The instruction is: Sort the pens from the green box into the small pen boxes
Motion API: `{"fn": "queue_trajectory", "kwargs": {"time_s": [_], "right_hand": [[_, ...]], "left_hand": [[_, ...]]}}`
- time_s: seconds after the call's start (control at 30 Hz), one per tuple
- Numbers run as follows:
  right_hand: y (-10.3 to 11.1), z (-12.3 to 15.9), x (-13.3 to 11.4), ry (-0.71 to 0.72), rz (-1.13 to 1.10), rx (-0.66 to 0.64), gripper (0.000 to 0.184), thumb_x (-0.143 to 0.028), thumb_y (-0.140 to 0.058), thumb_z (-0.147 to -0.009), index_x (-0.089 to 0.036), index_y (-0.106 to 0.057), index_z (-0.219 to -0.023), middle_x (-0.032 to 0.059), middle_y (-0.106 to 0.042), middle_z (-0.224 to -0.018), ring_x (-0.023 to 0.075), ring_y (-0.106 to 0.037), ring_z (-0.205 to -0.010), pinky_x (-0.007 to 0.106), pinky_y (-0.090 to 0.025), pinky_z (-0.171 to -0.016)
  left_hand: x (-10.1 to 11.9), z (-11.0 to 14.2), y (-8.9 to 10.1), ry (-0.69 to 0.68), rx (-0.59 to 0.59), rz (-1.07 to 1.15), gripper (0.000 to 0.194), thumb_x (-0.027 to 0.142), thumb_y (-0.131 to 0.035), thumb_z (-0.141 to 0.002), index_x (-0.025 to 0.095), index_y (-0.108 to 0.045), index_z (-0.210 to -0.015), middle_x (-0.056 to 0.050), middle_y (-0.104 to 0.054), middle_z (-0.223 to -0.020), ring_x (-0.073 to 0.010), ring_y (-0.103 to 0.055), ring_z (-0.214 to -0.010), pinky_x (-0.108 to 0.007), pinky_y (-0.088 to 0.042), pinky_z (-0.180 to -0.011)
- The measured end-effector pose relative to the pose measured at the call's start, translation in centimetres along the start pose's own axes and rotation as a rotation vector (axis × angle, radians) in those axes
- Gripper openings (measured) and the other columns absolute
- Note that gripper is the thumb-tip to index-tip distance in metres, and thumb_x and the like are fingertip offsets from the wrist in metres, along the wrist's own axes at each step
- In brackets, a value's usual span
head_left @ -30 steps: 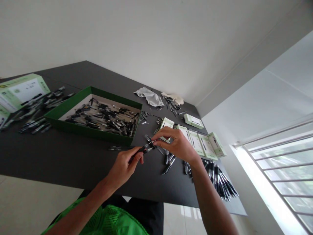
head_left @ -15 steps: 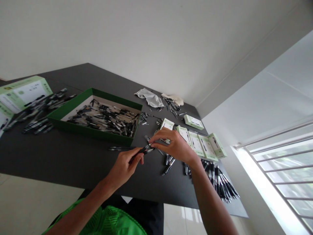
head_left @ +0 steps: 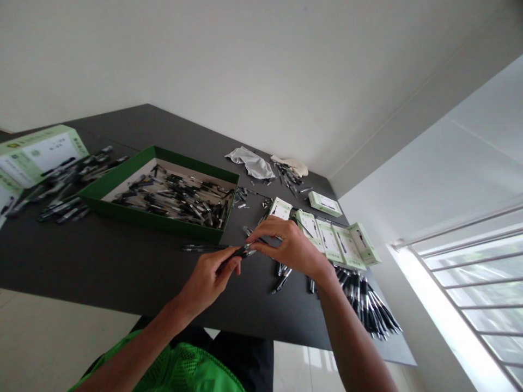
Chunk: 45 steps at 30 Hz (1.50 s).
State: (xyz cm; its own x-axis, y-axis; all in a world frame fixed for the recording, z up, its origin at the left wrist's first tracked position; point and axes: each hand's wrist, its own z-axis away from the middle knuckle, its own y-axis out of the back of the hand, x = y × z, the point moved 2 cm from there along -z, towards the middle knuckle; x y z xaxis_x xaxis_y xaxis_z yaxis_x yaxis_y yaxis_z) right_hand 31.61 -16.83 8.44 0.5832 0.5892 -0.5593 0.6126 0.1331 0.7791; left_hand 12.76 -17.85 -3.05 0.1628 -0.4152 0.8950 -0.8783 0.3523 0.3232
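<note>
My left hand (head_left: 213, 275) is closed around a dark pen (head_left: 241, 252), which points up to the right over the front of the table. My right hand (head_left: 288, 239) comes in from the right, thumb and fingertips pinched at the pen's far end. Fine detail at those fingertips is too small to make out. A pen lies on the table just left of the hands, and a few black-and-clear pens (head_left: 281, 280) rest below my right hand. Left of the hands stands a green open box (head_left: 151, 220) filled with loose pens and pen parts (head_left: 183, 198).
Several pens (head_left: 363, 299) are piled at the right front, by light green pen boxes (head_left: 343, 242). A small closed box (head_left: 324, 203), a clear plastic bag (head_left: 250, 162) and a cream cloth (head_left: 292, 165) lie farther back. More pens (head_left: 65, 185) lie at the left beside green-white packaging (head_left: 44, 155).
My right hand has shifted very slightly left and down along the pen. The left hand keeps its hold, nearly still.
</note>
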Motion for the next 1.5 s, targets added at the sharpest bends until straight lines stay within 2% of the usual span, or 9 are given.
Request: {"fn": "queue_trajectory", "kwargs": {"time_s": [0.27, 0.5, 0.67, 0.8, 0.93, 1.1, 1.33, 1.4, 1.5], "right_hand": [[-0.3, 0.2, 0.2, -0.017, 0.102, -0.031, 0.016, -0.035, -0.067, -0.099, -0.025, -0.079, -0.095, 0.0033, -0.078, -0.09, 0.0214, -0.065, -0.086, 0.038, -0.05, -0.08], [-1.1, 0.4, 0.5, -0.028, 0.259, -0.043, 0.052, -0.05, -0.036, -0.111, -0.021, -0.068, -0.083, 0.0045, -0.068, -0.075, 0.0199, -0.058, -0.076, 0.035, -0.041, -0.079], [-0.7, 0.5, 0.0, -0.015, 0.184, -0.066, 0.018, -0.036, -0.061, -0.101, -0.02, -0.064, -0.106, 0.0042, -0.068, -0.095, 0.0207, -0.059, -0.088, 0.036, -0.041, -0.086], [-0.5, 0.6, -0.3, 0.007, 0.201, -0.085, 0.013, -0.015, -0.066, -0.088, -0.02, -0.061, -0.099, 0.0035, -0.066, -0.093, 0.0207, -0.057, -0.088, 0.036, -0.043, -0.085], [-0.9, 0.6, 0.1, 0.028, 0.212, -0.095, 0.003, -0.018, -0.063, -0.093, -0.02, -0.061, -0.094, 0.0043, -0.066, -0.091, 0.021, -0.056, -0.089, 0.036, -0.042, -0.084], [-1.1, 0.6, 0.5, 0.033, 0.175, -0.105, 0.026, -0.039, -0.051, -0.106, -0.019, -0.061, -0.093, 0.0049, -0.064, -0.091, 0.0206, -0.055, -0.087, 0.037, -0.041, -0.085], [-1.0, 0.4, 0.0, 0.022, 0.19, -0.104, 0.01, -0.017, -0.063, -0.089, -0.02, -0.058, -0.097, 0.0033, -0.06, -0.093, 0.0194, -0.055, -0.086, 0.033, -0.042, -0.082], [-1.2, 0.4, 0.2, 0.03, 0.202, -0.1, 0.004, -0.018, -0.062, -0.093, -0.02, -0.059, -0.093, 0.0031, -0.06, -0.091, 0.0191, -0.055, -0.086, 0.033, -0.041, -0.081], [-1.6, 0.4, 0.6, 0.042, 0.225, -0.1, 0.019, -0.027, -0.053, -0.104, -0.02, -0.059, -0.087, 0.0034, -0.06, -0.086, 0.0193, -0.053, -0.085, 0.033, -0.039, -0.081]], "left_hand": [[0.0, 0.0, 0.0, -0.026, -0.009, 0.012, 0.036, 0.035, -0.05, -0.107, 0.018, -0.065, -0.079, 0.002, -0.065, -0.071, -0.0127, -0.061, -0.062, -0.021, -0.042, -0.064], [0.1, 0.1, -0.1, -0.047, -0.026, 0.031, 0.032, 0.033, -0.051, -0.106, 0.018, -0.066, -0.082, 0.001, -0.066, -0.071, -0.0127, -0.062, -0.063, -0.02, -0.043, -0.065], [0.0, 0.0, 0.0, -0.068, -0.016, 0.036, 0.032, 0.031, -0.05, -0.106, 0.018, -0.066, -0.081, 0.002, -0.066, -0.071, -0.0124, -0.062, -0.062, -0.02, -0.043, -0.065], [-0.2, 0.0, 0.0, -0.065, -0.009, 0.04, 0.032, 0.031, -0.052, -0.106, 0.017, -0.066, -0.081, 0.002, -0.066, -0.071, -0.0115, -0.062, -0.063, -0.019, -0.042, -0.065], [-0.2, -0.1, -0.1, -0.076, -0.006, 0.04, 0.032, 0.03, -0.052, -0.107, 0.017, -0.066, -0.081, 0.003, -0.065, -0.07, -0.0108, -0.061, -0.061, -0.019, -0.042, -0.064], [-0.2, 0.0, -0.1, -0.082, -0.002, 0.037, 0.027, 0.029, -0.052, -0.106, 0.018, -0.068, -0.088, 0.003, -0.066, -0.071, -0.011, -0.062, -0.062, -0.018, -0.043, -0.064], [-0.2, 0.0, -0.1, -0.084, 0.005, 0.033, 0.028, 0.03, -0.052, -0.106, 0.017, -0.068, -0.086, 0.002, -0.067, -0.072, -0.0122, -0.064, -0.064, -0.019, -0.045, -0.066], [-0.2, 0.0, -0.1, -0.082, 0.006, 0.025, 0.03, 0.03, -0.052, -0.107, 0.018, -0.067, -0.084, 0.002, -0.067, -0.072, -0.0121, -0.064, -0.064, -0.02, -0.044, -0.066], [-0.3, 0.0, -0.1, -0.089, -0.001, 0.02, 0.031, 0.03, -0.051, -0.107, 0.018, -0.066, -0.082, 0.002, -0.066, -0.071, -0.0118, -0.063, -0.062, -0.02, -0.044, -0.065]]}}
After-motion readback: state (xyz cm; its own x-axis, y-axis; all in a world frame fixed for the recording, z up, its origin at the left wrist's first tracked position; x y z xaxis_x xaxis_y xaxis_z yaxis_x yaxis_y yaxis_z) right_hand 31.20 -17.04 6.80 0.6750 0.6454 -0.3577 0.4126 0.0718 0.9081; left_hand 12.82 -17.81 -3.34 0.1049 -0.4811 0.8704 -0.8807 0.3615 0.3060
